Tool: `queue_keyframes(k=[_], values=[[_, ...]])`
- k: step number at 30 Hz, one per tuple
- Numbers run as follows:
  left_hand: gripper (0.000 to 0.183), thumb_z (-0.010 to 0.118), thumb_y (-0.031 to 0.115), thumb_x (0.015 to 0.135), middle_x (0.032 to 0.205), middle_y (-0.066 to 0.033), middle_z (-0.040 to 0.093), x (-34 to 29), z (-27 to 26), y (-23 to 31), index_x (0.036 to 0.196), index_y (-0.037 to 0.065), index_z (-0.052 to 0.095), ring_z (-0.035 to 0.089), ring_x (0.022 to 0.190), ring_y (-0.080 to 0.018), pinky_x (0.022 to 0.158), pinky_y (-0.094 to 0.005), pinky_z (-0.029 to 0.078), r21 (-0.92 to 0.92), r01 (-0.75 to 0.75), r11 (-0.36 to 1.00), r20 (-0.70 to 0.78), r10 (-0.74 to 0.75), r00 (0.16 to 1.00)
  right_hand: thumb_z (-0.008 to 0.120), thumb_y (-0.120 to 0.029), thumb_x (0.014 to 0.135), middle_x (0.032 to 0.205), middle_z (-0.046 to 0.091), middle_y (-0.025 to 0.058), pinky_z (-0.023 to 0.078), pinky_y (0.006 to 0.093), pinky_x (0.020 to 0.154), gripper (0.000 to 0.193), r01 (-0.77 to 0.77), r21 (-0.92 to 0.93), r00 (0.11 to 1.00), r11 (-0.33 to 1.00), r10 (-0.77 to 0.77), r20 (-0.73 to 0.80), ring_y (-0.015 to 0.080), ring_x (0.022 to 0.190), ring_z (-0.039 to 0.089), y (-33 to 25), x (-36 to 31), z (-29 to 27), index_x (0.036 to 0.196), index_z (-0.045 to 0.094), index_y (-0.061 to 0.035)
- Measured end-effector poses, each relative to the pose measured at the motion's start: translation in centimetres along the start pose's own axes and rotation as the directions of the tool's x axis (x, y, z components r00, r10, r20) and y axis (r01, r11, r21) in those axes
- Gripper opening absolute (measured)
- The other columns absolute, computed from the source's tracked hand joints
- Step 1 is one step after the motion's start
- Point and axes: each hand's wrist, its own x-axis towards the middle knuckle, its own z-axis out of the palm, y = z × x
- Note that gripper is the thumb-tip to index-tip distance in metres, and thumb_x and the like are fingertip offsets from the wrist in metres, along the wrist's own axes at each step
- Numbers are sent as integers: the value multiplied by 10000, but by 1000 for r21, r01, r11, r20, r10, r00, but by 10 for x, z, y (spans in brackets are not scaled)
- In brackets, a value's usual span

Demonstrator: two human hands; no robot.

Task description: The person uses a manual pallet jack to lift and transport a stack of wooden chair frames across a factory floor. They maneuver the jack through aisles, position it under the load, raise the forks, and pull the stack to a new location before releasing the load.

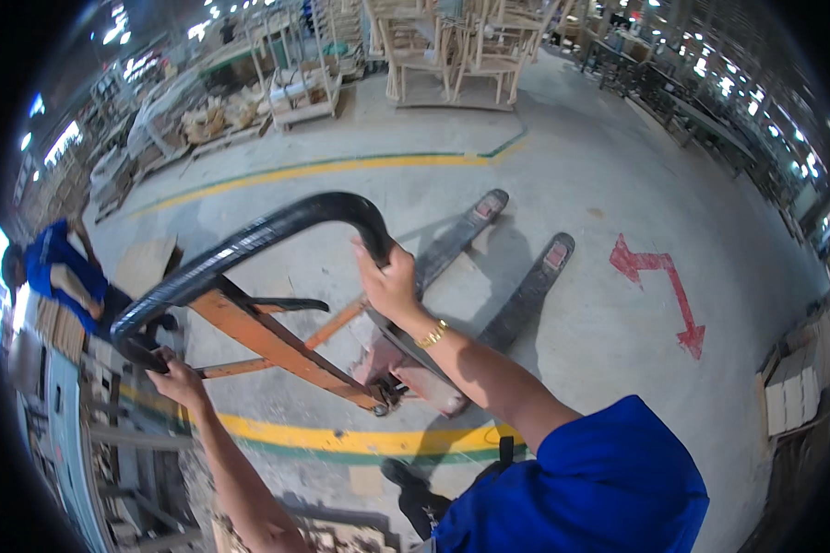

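Observation:
A hand pallet truck stands before me, its orange handle shaft (277, 346) rising from a worn reddish base (424, 378). At the top is a black loop handle (258, 235) with a small black lever (290, 305) below it. My right hand (392, 281) is wrapped round the right side of the loop; a gold watch circles that wrist. Lower on the left, my left hand (177, 380) grips the loop's other end. Two dark forks (521, 286) reach away from me over the floor, with no load on them.
A co-worker in blue (65, 276) bends at the left beside stacked boards (148, 263). Wooden chair frames (456, 55) stand at the far side. Yellow-green lines (314, 433) and a red arrow (678, 295) mark the floor. Light wooden pieces (793, 392) are piled at right.

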Motion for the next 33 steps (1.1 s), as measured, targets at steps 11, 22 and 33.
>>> queue_keyframes(k=[11,22,33], values=[[189,547,113,799,668,-109,542,107,253,-18,908,-41,536,512,577,-191,566,-314,424,-202,1,979,272,55,961,566,-113,800,532,497,64,378,278,452,120,-71,-126,954,990,30,-299,91,481,461,62,101,40,750,531,-9],[150,490,14,727,544,-48,517,141,488,10,819,-5,607,507,448,-123,417,-249,399,-115,469,876,651,-290,701,527,-90,807,484,479,40,381,263,401,121,197,-393,897,898,-327,-298,102,440,506,141,191,45,759,461,0],[316,489,93,685,922,-154,614,119,734,65,970,26,607,589,800,-276,689,-395,462,-93,-689,719,640,573,511,630,-197,748,690,575,130,447,333,568,283,-47,-442,897,896,-157,-413,207,628,570,255,330,-29,963,558,-27]])
